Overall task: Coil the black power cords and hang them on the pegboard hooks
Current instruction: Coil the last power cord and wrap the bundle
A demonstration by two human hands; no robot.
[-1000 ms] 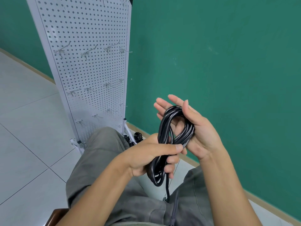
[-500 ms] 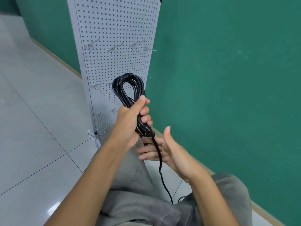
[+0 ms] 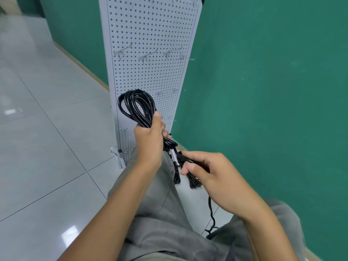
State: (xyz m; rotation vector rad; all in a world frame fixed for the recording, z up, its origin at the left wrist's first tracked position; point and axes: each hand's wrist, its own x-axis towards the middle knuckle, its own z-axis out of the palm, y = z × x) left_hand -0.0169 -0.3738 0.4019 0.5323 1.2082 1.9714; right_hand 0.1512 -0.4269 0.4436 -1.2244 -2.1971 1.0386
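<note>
A black power cord (image 3: 136, 107) is bundled into a long coil. My left hand (image 3: 150, 140) grips the coil around its lower part, and the loops stand up in front of the white pegboard (image 3: 150, 31). My right hand (image 3: 205, 170) pinches the cord's loose tail just below the coil. The tail (image 3: 211, 215) hangs down from that hand between my knees. Bare metal hooks (image 3: 148, 55) stick out of the pegboard in a row above the coil, with smaller hooks (image 3: 160, 94) lower down.
More black cords (image 3: 194, 180) lie on the floor at the pegboard's foot, beside its white stand (image 3: 116, 155). A green wall (image 3: 263, 91) runs along the right. Grey floor tiles (image 3: 47, 147) spread to the left. My grey trousers (image 3: 169, 223) fill the bottom.
My left hand has carried the coil nearer to the pegboard and holds it there. My right hand, open under the coil before, now pinches the loose tail. The view has shifted towards the board.
</note>
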